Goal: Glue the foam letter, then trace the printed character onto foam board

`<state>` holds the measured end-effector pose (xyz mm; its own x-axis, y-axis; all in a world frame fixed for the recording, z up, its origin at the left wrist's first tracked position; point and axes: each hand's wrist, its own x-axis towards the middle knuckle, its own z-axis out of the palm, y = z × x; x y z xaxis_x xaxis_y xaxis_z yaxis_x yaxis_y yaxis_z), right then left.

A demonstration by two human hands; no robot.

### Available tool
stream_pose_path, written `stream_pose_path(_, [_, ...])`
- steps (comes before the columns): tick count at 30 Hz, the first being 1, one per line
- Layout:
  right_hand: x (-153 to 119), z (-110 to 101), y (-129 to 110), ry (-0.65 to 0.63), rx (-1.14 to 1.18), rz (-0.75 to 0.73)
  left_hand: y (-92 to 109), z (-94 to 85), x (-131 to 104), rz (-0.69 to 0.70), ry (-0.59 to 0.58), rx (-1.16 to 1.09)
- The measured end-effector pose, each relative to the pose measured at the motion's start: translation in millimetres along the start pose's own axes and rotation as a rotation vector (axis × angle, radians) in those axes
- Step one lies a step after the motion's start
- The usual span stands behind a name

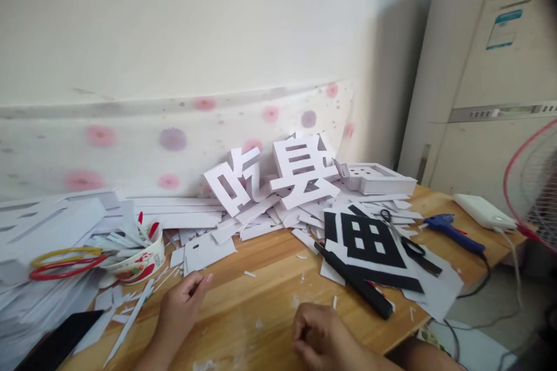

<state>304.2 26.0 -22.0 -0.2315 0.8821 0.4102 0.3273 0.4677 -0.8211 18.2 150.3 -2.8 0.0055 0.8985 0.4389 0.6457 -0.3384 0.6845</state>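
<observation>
My left hand (185, 301) is over the wooden table (252, 307) at the lower left of centre, fingers curled together, with no object visible in it. Closed into a loose fist, my right hand (319, 333) rests near the table's front, also with nothing showing in it. To its upper right lie a long black tool (357, 281) and a black sheet with square cutouts (373, 242). Behind the hands, white three-dimensional characters (304, 168) lean on piled white strips and scraps (256, 217). A white card (209, 252) lies beyond my left hand.
At the left stands a bowl (141, 264) of tools beside red-handled scissors (69, 269). Further right are black scissors (413, 246), a blue glue gun (455, 233) with a cable, a white box (483, 211) and a racket-like pink frame (513, 168). A black phone-like object (61, 339) lies front left.
</observation>
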Motion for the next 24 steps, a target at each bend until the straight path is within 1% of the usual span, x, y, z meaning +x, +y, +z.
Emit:
stream_pose_path(3, [-0.4, -9.9, -3.4, 0.137, 0.022, -0.096, -5.5, -1.9, 0.2, -0.011, -0.021, 0.032])
stream_pose_path(5, [-2.1, -13.3, -6.0, 0.194, 0.061, -0.157, -10.1, -4.2, 1.6, -0.025, -0.042, 0.058])
stream_pose_path(7, [-4.2, -14.1, -8.1, 0.221, 0.119, -0.115, -13.6, -5.9, 3.6, -0.045, -0.058, 0.087])
stream_pose_path(10, [-6.9, -12.1, -9.2, 0.222, 0.216, 0.012, -13.5, -6.6, 5.0, -0.053, -0.058, 0.104])
stream_pose_path(12, [-7.1, -10.3, -8.9, 0.231, 0.26, 0.043, -10.0, -6.8, 4.1, -0.032, -0.051, 0.095])
stream_pose_path(16, [-4.5, -6.5, -8.0, 0.254, 0.275, 0.015, -4.0, -8.2, 2.0, 0.001, -0.04, 0.068])
stream_pose_path(24, [-8.2, 5.5, -2.3, 0.198, 0.176, 0.0, -6.4, -9.4, 2.1, 0.0, -0.024, 0.02])
